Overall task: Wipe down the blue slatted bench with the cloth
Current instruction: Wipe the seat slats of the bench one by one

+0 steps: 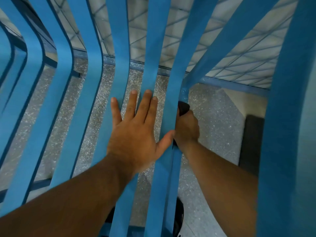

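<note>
The blue slatted bench (95, 93) fills the view, its long slats bending from seat up to backrest. My left hand (135, 132) lies flat with fingers spread across the middle slats, thumb against the slat to its right. My right hand (187, 129) reaches into the gap between slats on the right and grips a dark cloth (183, 107), which pokes out above the fist against the side of a slat. Most of the cloth is hidden in the hand.
Speckled grey floor (213, 120) shows between the slats. A pale tiled wall (222, 53) with a blue base strip lies behind the bench. A dark shoe (178, 218) shows below the slats, and a dark block (251, 142) sits at the right.
</note>
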The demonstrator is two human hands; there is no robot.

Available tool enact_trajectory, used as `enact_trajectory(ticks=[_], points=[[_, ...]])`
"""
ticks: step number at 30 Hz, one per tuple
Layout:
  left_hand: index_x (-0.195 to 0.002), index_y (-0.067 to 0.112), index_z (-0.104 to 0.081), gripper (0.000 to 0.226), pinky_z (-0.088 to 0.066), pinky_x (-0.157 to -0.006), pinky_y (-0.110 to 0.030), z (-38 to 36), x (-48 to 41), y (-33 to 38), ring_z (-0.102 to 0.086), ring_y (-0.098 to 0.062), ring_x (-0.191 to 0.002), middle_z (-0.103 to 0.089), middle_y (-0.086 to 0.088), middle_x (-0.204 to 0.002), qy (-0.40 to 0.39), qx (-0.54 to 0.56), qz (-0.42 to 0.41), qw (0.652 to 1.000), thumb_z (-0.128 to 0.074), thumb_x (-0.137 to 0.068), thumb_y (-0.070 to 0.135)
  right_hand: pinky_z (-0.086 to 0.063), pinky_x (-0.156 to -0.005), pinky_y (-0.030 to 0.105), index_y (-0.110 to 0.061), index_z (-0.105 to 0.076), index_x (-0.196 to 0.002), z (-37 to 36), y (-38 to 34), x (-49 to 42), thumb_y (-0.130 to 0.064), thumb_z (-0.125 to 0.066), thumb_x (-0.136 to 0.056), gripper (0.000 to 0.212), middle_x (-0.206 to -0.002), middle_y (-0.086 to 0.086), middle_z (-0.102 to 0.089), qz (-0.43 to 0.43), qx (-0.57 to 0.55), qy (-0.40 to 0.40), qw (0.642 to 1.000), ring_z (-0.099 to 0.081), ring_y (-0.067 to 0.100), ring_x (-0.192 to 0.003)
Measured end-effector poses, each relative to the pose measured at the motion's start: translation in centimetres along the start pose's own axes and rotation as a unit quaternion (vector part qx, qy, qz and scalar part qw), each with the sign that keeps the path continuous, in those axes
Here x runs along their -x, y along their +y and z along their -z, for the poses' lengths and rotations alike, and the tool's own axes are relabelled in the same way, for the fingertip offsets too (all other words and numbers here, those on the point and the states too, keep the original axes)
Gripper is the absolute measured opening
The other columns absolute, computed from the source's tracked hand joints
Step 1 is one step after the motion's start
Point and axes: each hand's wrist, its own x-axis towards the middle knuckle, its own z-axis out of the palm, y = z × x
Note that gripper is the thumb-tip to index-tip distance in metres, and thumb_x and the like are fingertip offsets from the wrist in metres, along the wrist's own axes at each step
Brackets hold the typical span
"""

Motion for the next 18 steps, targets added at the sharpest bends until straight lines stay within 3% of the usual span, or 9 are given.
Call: enact_trajectory(ticks=[2, 4, 6, 9, 13, 18], points=[[-0.150, 0.009, -0.026, 0.087, -0.004, -0.109, -0.069, 0.1, -0.1, 0.0, -0.012, -0.034, -0.146, -0.019, -0.009, -0.159, -0.008, -0.006, 0.009, 1.000, -0.019, -0.090, 0.072, -0.051, -0.085, 0.048, -0.016, -0.040, -0.127, -0.4, -0.2, 0.5, -0.053, -0.047, -0.095, 0.050, -0.116, 0.009, -0.062, 0.034, 0.027, 0.018, 0.999, -0.062, 0.032, -0.100], [-0.150, 0.009, -0.025, 0.087, -0.004, -0.108, -0.070, 0.2, -0.2, -0.1, -0.013, -0.034, -0.146, -0.017, -0.009, -0.159, -0.016, -0.008, 0.009, 1.000, -0.019, -0.090, 0.072, -0.049, -0.089, 0.049, -0.020, -0.020, -0.147, -0.7, 0.8, 1.9, -0.045, -0.049, -0.097, 0.063, -0.131, 0.006, -0.051, 0.086, 0.031, 0.009, 0.996, -0.056, 0.029, -0.111], [-0.151, 0.009, -0.023, 0.088, -0.004, -0.108, -0.071, 0.3, -0.1, -0.1, -0.012, -0.033, -0.146, -0.015, -0.008, -0.159, -0.024, -0.009, 0.010, 1.000, -0.018, -0.090, 0.072, -0.048, -0.092, 0.050, -0.023, -0.010, -0.151, -1.0, 2.1, 3.5, -0.043, -0.047, -0.098, 0.068, -0.137, 0.005, -0.046, 0.104, 0.003, -0.011, 0.995, -0.053, 0.027, -0.116], [-0.151, 0.009, -0.022, 0.088, -0.003, -0.108, -0.071, 0.3, -0.2, -0.1, -0.012, -0.032, -0.146, -0.013, -0.008, -0.160, -0.026, -0.008, 0.011, 1.000, -0.018, -0.090, 0.072, -0.051, -0.088, 0.050, -0.021, -0.027, -0.143, -1.1, 3.0, 3.7, -0.041, -0.051, -0.096, 0.056, -0.127, 0.006, -0.055, 0.066, -0.060, -0.031, 0.996, -0.060, 0.029, -0.107], [-0.151, 0.009, -0.021, 0.088, -0.004, -0.108, -0.071, 0.4, -0.3, -0.1, -0.011, -0.031, -0.146, -0.012, -0.008, -0.160, -0.033, -0.005, 0.012, 0.999, -0.017, -0.090, 0.072, -0.054, -0.081, 0.050, -0.011, -0.045, -0.118, -0.7, 1.5, 1.1, -0.041, -0.054, -0.094, 0.039, -0.106, 0.011, -0.066, 0.025, -0.027, -0.012, 0.999, -0.064, 0.033, -0.094], [-0.151, 0.008, -0.023, 0.088, -0.004, -0.107, -0.071, 0.3, -0.2, -0.1, -0.014, -0.032, -0.146, -0.015, -0.009, -0.160, -0.028, -0.002, 0.010, 1.000, -0.018, -0.090, 0.072, -0.055, -0.077, 0.046, -0.011, -0.057, -0.103, 0.3, -0.8, -0.9, -0.066, -0.040, -0.091, 0.060, -0.097, 0.009, -0.067, 0.013, -0.031, -0.009, 0.999, -0.065, 0.030, -0.085]])
